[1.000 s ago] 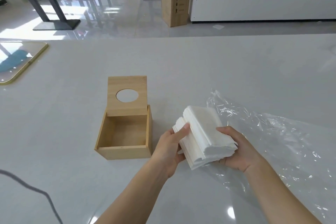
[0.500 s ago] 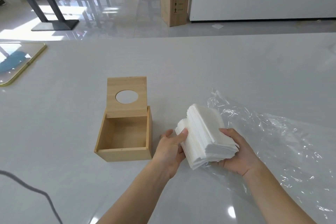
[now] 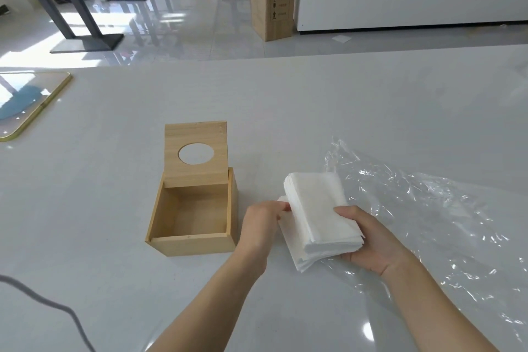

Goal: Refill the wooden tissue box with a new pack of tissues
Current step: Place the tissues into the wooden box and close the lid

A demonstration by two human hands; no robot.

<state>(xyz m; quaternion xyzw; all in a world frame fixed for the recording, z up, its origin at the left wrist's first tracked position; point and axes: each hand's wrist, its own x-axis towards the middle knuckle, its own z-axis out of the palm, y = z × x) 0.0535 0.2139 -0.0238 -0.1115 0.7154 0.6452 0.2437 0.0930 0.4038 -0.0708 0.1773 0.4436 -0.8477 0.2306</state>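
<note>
– Wooden tissue box (image 3: 194,244), where is it?
– On the white table (image 3: 314,100), its lid (image 3: 200,177) slid back.
– And the tissues?
– The stack of tissues (image 3: 317,208) is just right of the box. The right hand (image 3: 371,240) grips it, thumb on top, and the left hand (image 3: 260,226) pinches its left edge. A clear plastic wrapper (image 3: 428,208) lies alongside.

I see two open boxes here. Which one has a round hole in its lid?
The wooden box on the table: its opened lid has the hole. The cardboard box on the floor has only plain flaps.
</note>
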